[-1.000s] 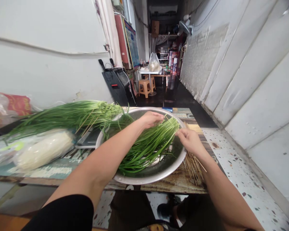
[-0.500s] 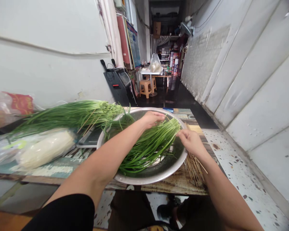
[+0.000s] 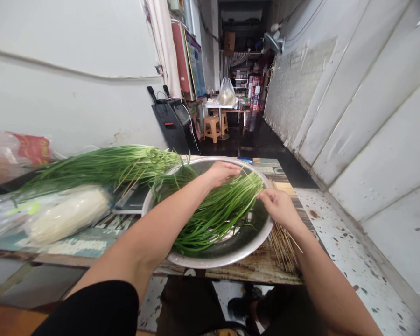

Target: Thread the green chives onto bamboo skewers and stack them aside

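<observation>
A big bunch of green chives (image 3: 213,214) lies in a wide metal basin (image 3: 227,260), pale stem ends toward the right. My left hand (image 3: 224,172) is over the top of the bunch, fingers together around the stems, a pale stalk at its fingertips; its thumb is hidden. At the right rim, my right hand (image 3: 275,201) pinches a chive stem near its cut end, finger and thumb closed. A little water shows in the bottom of the basin.
More chives (image 3: 101,165) lie left of the basin, across a dark tray (image 3: 131,200). A plastic-wrapped pale block (image 3: 70,214) sits before them. Bamboo skewers (image 3: 283,247) lie by the basin's right side. Beyond the table stands a black wheeled speaker (image 3: 175,123).
Both hands and the chives look almost unmoved. The whole view has shifted very slightly to the right.
</observation>
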A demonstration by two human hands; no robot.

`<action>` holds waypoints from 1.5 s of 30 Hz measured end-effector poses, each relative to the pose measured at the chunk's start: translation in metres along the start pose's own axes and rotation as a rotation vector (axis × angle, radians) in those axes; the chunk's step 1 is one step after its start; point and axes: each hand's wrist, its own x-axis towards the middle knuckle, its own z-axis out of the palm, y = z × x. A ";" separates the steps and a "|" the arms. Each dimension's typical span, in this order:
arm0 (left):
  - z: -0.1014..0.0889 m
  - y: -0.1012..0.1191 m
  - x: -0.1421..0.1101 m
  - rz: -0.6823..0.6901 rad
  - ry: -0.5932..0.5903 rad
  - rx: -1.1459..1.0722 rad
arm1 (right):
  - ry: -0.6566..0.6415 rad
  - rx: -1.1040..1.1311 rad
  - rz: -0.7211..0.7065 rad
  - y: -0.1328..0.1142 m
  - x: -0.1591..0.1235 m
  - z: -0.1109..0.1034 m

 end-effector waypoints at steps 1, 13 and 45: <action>0.000 0.000 0.000 0.001 0.001 0.000 | 0.001 0.002 0.000 0.000 0.000 0.000; 0.003 -0.001 -0.001 0.094 0.045 0.067 | 0.011 0.006 0.010 0.003 0.001 0.001; -0.002 -0.055 0.036 0.412 0.126 0.981 | -0.026 -0.036 -0.034 0.003 -0.001 -0.003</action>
